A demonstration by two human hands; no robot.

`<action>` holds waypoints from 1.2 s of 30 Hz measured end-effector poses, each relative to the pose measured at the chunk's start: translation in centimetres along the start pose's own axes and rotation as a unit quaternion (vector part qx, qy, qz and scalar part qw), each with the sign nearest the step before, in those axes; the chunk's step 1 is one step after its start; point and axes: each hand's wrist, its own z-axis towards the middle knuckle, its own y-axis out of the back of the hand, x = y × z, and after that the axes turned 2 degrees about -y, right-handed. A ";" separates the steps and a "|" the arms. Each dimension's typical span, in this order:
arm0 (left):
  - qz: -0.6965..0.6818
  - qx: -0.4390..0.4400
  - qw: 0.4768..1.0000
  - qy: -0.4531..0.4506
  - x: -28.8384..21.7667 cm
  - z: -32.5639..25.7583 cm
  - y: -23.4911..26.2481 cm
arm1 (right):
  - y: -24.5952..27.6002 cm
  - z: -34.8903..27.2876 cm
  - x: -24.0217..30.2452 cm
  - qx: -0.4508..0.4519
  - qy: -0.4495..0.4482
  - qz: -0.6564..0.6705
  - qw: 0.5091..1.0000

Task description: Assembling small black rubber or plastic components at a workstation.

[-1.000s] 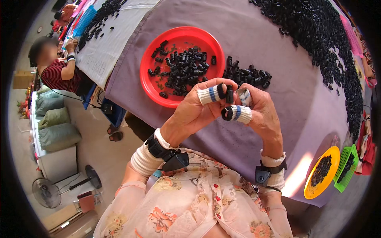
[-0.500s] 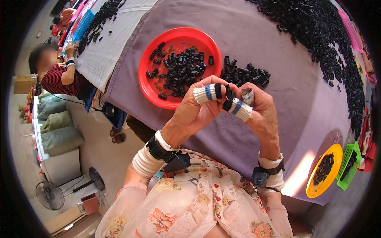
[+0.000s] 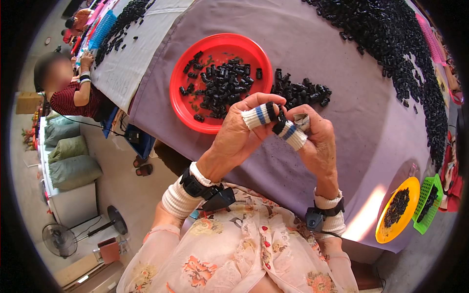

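Both hands meet over the table in front of the red plate, fingertips pinched together. My left hand (image 3: pixel 233 129) is closed on a small black plastic piece, which looks like a cord lock (image 3: pixel 280 110); fingers mostly hide it. My right hand (image 3: pixel 318 139) is closed against the same piece from the other side. Knitted white, blue and black sleeves cover some fingers, and a pale wrap sits on one right-hand finger. Similar black cord locks lie in the red plate (image 3: pixel 178 105) beyond my left hand. A loose pile of cord locks (image 3: pixel 305 92) lies just beyond my fingertips.
A large heap of black pieces (image 3: pixel 376 34) spreads along the table's far right. At the right edge are a yellow plate (image 3: pixel 382 229) and a green basket (image 3: pixel 423 225), both holding black bits. Another person (image 3: pixel 68 95) works at the left, near a blue basket (image 3: pixel 102 31).
My right hand has shifted slightly left, closer to my left hand. Less of the black piece shows between the fingertips. The plate and piles stay as they were.
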 end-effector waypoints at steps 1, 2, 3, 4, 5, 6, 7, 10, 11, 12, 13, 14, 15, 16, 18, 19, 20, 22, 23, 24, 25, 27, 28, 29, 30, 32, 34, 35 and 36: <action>0.020 -0.003 1.000 -0.010 0.0 0.0 -0.1 | 0.0 0.0 0.0 0.000 0.000 0.000 1.000; 0.019 -0.003 1.000 -0.010 0.0 0.0 0.0 | -0.1 -0.1 0.1 -0.001 -0.002 0.001 1.000; 0.022 -0.001 1.000 -0.010 0.1 0.0 0.2 | -0.2 -0.1 0.1 -0.002 -0.004 0.002 1.000; 0.024 0.002 1.000 -0.009 0.1 0.0 0.4 | -0.3 -0.1 0.0 -0.001 -0.004 0.002 1.000; 0.024 0.002 1.000 -0.010 0.1 -0.1 0.3 | -0.3 -0.2 -0.1 -0.004 -0.002 0.004 1.000; 0.024 -0.002 1.000 -0.006 0.1 -0.1 0.3 | -0.4 -0.2 -0.2 -0.008 0.001 0.005 1.000; 0.024 -0.006 1.000 -0.002 0.1 -0.1 0.2 | -0.4 -0.3 -0.2 -0.008 0.001 0.005 1.000; 0.049 -0.006 0.999 0.002 0.3 -0.2 0.3 | -0.3 -0.5 -0.3 0.000 -0.056 0.079 0.995; 0.049 -0.006 0.999 0.002 0.3 -0.2 0.4 | -0.3 -0.6 -0.3 0.001 -0.084 0.124 0.989; 0.046 0.006 0.999 0.003 0.3 -0.2 0.6 | -0.3 -0.6 -0.4 0.002 -0.111 0.170 0.979; 0.043 0.018 0.999 0.004 0.3 -0.2 0.7 | -0.4 -0.6 -0.4 0.002 -0.111 0.169 0.979; 0.043 0.018 0.999 0.004 0.3 -0.1 0.6 | -0.5 -0.7 -0.5 -0.005 -0.129 0.213 0.969; 0.040 0.010 0.999 0.007 0.3 -0.1 0.5 | -0.5 -0.7 -0.5 -0.012 -0.145 0.256 0.955; 0.036 0.002 0.999 0.011 0.4 0.0 0.4 | -0.5 -0.7 -0.6 -0.011 -0.145 0.256 0.956; 0.024 0.004 1.000 0.012 0.5 0.0 0.4 | -0.5 -0.7 -1.0 -0.009 -0.141 0.236 0.961; 0.012 0.005 1.000 0.015 0.5 -0.1 0.5 | -0.5 -0.8 -1.1 -0.008 -0.141 0.236 0.961; 0.012 0.005 1.000 0.014 0.5 -0.1 0.6 | -0.5 -0.8 -1.2 -0.008 -0.140 0.224 0.964; 0.007 0.013 1.000 0.025 0.5 -0.1 0.7 | -0.2 -0.9 -1.1 -0.009 -0.140 0.213 0.967; 0.006 0.013 1.000 0.025 0.6 -0.1 0.7 | 0.0 -0.8 -0.9 0.010 -0.141 0.178 0.974; 0.011 0.002 1.000 0.022 0.6 -0.2 0.6 | 0.3 -0.7 -0.7 0.028 -0.140 0.143 0.979; 0.015 -0.009 1.000 0.019 0.6 -0.2 0.5 | 0.4 -0.5 -0.6 0.028 -0.141 0.143 0.979; 0.019 -0.014 0.999 0.022 0.5 -0.2 0.1 | 0.6 -0.1 -0.4 0.062 -0.119 0.079 0.988; 0.024 -0.018 0.999 0.024 0.5 -0.2 -0.1 | 0.7 0.0 -0.2 0.061 -0.119 0.078 0.988; 0.023 -0.018 0.999 0.025 0.3 -0.3 -0.3 | 0.7 0.2 0.1 0.068 -0.124 0.067 0.988; 0.015 -0.017 0.999 0.029 0.1 -0.4 -0.5 | 0.7 0.3 0.2 0.077 -0.127 0.055 0.987; 0.008 -0.017 0.999 0.032 -0.1 -0.6 -0.5 | 0.8 0.5 -0.1 0.083 -0.123 0.048 0.988; 0.022 -0.020 0.998 0.046 -0.1 -0.5 -0.3 | 0.9 0.7 -0.1 0.087 -0.120 0.039 0.988; 0.022 -0.019 0.998 0.047 -0.1 -0.5 -0.3 | 1.0 0.8 0.0 0.093 -0.113 0.026 0.989; 0.026 -0.017 0.998 0.045 -0.1 -0.5 -0.3 | 1.0 0.9 0.0 0.100 -0.105 0.012 0.989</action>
